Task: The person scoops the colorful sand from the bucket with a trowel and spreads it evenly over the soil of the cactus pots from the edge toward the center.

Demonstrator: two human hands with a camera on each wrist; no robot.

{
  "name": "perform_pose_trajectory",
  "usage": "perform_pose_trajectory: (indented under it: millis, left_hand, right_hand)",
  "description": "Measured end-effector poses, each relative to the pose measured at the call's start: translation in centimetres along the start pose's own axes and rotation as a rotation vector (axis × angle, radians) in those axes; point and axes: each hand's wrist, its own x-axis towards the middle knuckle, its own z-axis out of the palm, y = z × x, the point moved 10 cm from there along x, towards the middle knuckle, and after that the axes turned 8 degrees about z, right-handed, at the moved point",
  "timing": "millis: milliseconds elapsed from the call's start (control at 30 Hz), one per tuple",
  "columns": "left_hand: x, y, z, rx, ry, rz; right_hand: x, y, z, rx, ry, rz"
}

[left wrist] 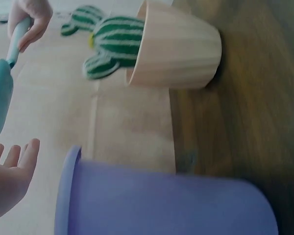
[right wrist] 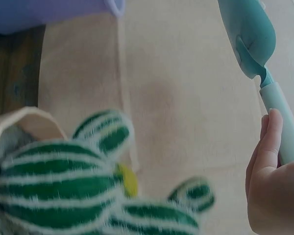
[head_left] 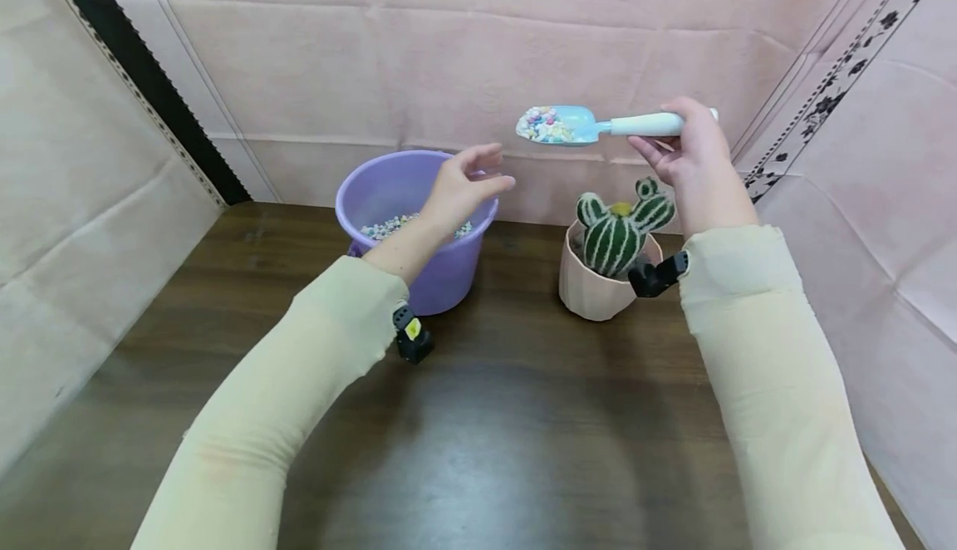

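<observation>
The right hand gripped the shovel nearly level, presumably so its pebbles wouldn't spill, higher than the cactus; the left hand, fingers apart, hovered by the bucket.

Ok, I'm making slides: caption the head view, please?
Right hand holding a blue scoop of colorful bits, higher than a cactus; left hand near a purple bucket.
</observation>
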Motion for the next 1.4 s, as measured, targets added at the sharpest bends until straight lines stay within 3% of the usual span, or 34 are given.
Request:
perform_pose_trajectory:
  millis: [167, 333, 467, 900, 1400]
  left_hand:
    - [-0.1, -0.4, 3.3, -0.028, -0.072, -0.001]
    - [-0.4, -1.5, 6.5, -0.088, -0.152, -0.056]
    - [-0.7, -2.7, 8.2, -0.094, -0.194, -0.079]
    - [-1.5, -7.2, 9.2, 0.021, -0.21, -0.153]
    - [-2.1, -9.9, 9.8, 0.026, -0.173, -0.22]
  right_hand:
    - [-0.4, -1.6, -1.9, 0.033, 0.011, 0.006]
    - [-1.2, -3.4, -3.9, 0.069, 0.037, 0.0]
    - [-1.6, -4.3, -5.5, 0.098, 0.07, -0.021]
    - [-2.0, -6.1, -9.7, 0.157, 0.11, -0.021]
    - [-2.8, -7.0, -14.3, 0.241, 0.125, 0.003]
